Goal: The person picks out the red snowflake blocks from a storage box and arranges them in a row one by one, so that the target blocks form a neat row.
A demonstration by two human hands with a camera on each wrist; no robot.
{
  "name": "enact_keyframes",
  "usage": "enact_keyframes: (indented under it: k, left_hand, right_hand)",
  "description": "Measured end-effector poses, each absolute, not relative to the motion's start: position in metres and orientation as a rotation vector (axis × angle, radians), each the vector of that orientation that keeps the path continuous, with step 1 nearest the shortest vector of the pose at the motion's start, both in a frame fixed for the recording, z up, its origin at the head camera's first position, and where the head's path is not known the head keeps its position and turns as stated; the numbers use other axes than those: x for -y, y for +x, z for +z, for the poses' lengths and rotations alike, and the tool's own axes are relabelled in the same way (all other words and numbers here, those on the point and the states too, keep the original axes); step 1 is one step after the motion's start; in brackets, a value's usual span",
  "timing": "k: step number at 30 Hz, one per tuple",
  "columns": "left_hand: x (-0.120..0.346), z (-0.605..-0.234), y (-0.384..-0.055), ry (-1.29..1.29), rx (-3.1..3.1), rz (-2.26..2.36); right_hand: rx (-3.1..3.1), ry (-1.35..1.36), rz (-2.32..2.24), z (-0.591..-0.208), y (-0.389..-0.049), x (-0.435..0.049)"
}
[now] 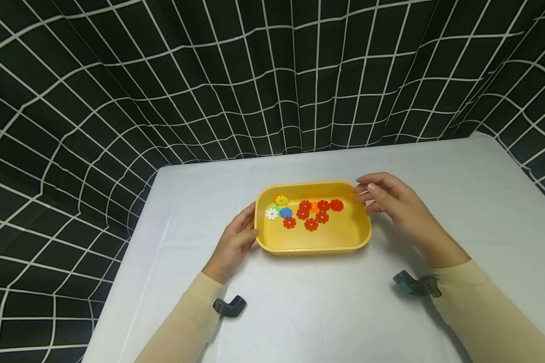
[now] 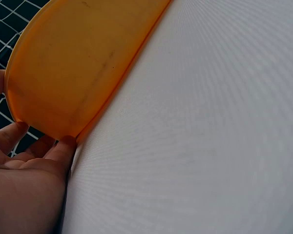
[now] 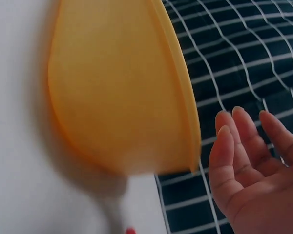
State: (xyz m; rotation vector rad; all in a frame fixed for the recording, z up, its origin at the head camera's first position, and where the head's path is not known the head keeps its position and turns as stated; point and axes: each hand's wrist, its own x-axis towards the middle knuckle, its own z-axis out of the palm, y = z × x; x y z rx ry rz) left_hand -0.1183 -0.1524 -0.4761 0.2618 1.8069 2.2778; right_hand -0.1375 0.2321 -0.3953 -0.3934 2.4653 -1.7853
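Observation:
A shallow yellow plastic tray [image 1: 318, 243] with rounded corners holds several notched disc pieces. Most are red discs [image 1: 311, 224]; a white disc [image 1: 272, 214], a blue disc [image 1: 286, 213] and a yellow disc [image 1: 281, 200] lie towards the left. My left hand [image 1: 233, 243] grips the tray's left end, its thumb at the rim and fingers along the outer wall. In the left wrist view, fingertips [image 2: 64, 146] touch the tray's side. By the right end, my right hand [image 1: 392, 199] is spread with nothing held; the right wrist view shows its fingers apart from the wall.
Another red disc [image 1: 376, 206] lies on the table just outside the tray's right end, partly hidden by the right hand. A white cloth [image 1: 309, 307] covers the table. Behind and to the sides hangs a black curtain [image 1: 236, 75] with a white grid.

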Motion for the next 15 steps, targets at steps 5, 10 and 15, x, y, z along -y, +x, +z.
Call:
enact_keyframes:
  k: [5,10,15]
  left_hand:
    - [0.151,-0.475,-0.118,0.244,-1.824,2.269]
    - [0.152,-0.475,-0.118,0.242,-1.813,2.282]
    - [0.153,-0.476,-0.119,0.252,-1.806,2.287]
  right_hand:
    - [-2.405,-0.443,-1.76,-0.396,-0.141,-0.211]
    - [-2.309,-0.474,-1.776,-0.4,-0.146,-0.19]
    - [-2.262,-0.493,-1.762,-0.402,-0.152,-0.169]
